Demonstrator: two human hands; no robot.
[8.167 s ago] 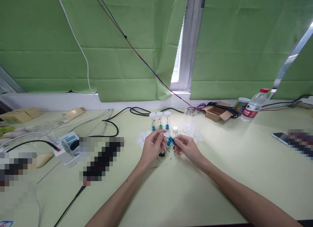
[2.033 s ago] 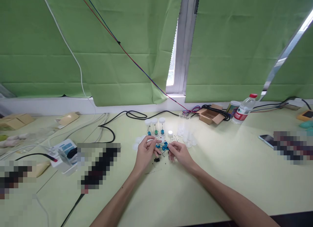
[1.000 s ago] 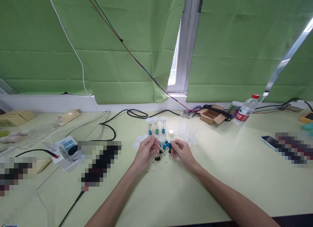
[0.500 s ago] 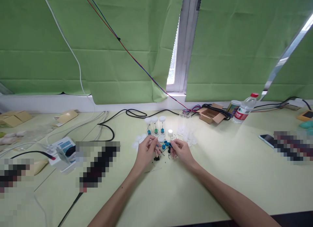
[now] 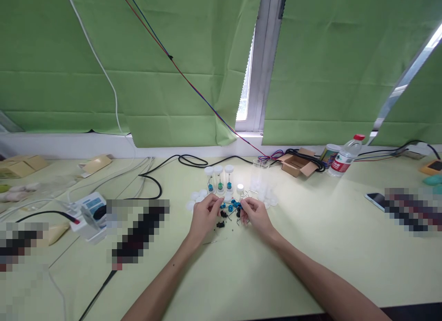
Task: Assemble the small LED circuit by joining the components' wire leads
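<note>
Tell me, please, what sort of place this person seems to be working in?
Probably an electronics hobby or lab workbench by a window: small blue components lie between the left hand and right hand, capped clear vials stand behind, and black cables cross the table.

Nothing here reads clearly for you. The bottle [image 5: 343, 160] at the far right of the table carries a red and white label, but its print is too small to make out. The can [image 5: 328, 153] just beside it shows colour bands and no legible word. The white box [image 5: 90, 209] to your left has a blue panel on top, its marks too blurred to read. The blocked-out patches hide whatever lies under them.
</note>
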